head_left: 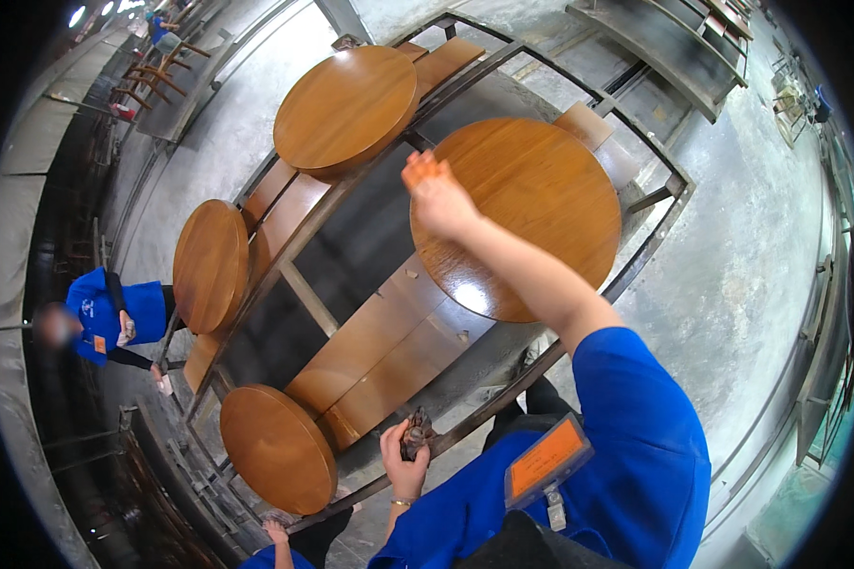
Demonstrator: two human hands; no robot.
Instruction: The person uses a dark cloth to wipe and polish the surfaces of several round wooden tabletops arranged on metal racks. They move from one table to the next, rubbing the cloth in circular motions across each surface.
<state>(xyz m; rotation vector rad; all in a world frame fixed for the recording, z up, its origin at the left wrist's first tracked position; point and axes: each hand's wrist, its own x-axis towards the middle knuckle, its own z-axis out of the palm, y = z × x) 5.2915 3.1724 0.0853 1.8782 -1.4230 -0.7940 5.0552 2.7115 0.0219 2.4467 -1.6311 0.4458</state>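
A large round wooden tabletop (541,209), brown and glossy, lies across a metal rack in front of me. Over its left edge is my right hand (441,199), arm stretched out. Its fingers are bent and an orange patch shows at them; whether that is a pad or something else is too blurred to tell. Low in the middle, my left hand (403,460) is closed around a dark, crumpled bundle that looks like a rag (416,433), beside the near rail (484,417) of the rack.
More round tabletops sit along the rack's far side: one at the top (346,106), one at left (213,266), one at lower left (277,448). Brown boards (370,351) lie lower on the rack. A co-worker in blue (128,313) stands at left; another person's hand (275,531) shows below.
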